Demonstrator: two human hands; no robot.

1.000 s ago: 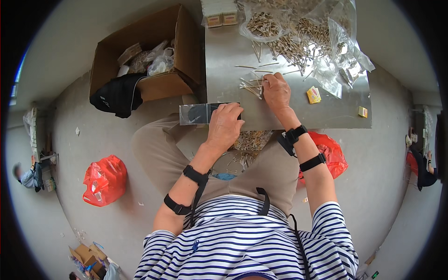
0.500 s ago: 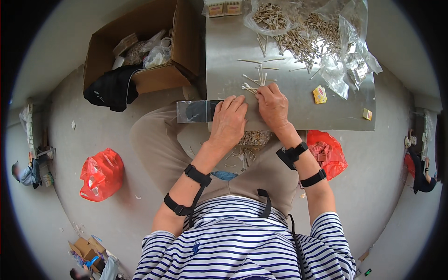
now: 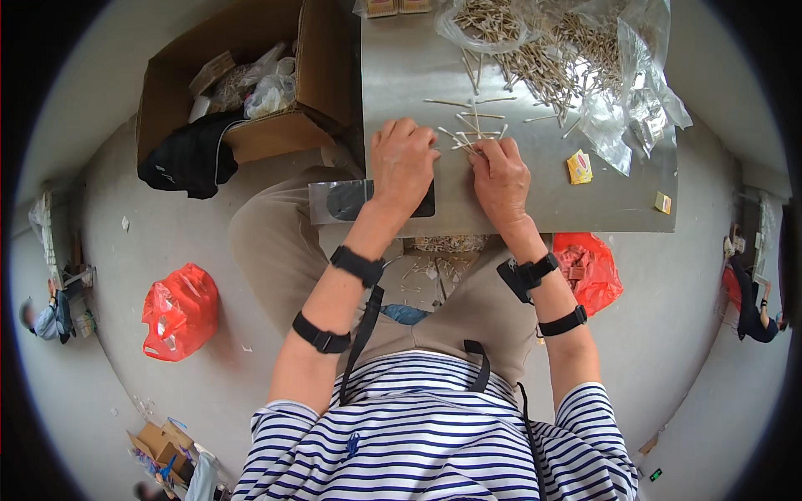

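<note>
My right hand (image 3: 502,177) is closed over the metal table (image 3: 468,200), its thumb and fingers pinching a few white-tipped cotton swabs (image 3: 464,144) that fan out toward the left. To its left, my left hand (image 3: 403,165) is curled just above the table, fingertips pressed together; whatever they hold, if anything, is too small to make out. Below that hand lies a clear plastic sleeve (image 3: 334,201) with a dark flat thing, jutting over the table's left edge. Beyond my hands, a few loose swabs (image 3: 448,103) are scattered before a large heap of swabs (image 3: 576,65).
Clear plastic bags (image 3: 639,117) lie beside the heap. Small yellow packets (image 3: 579,167) rest at the right. An open cardboard box (image 3: 330,63) stands left of the table. Red plastic bags (image 3: 180,311) sit on the floor. Other people are far off at the edges.
My left hand has moved away from me and slightly left, off the sleeve, exposing more of its dark part. My right hand has shifted slightly right with the swabs.
</note>
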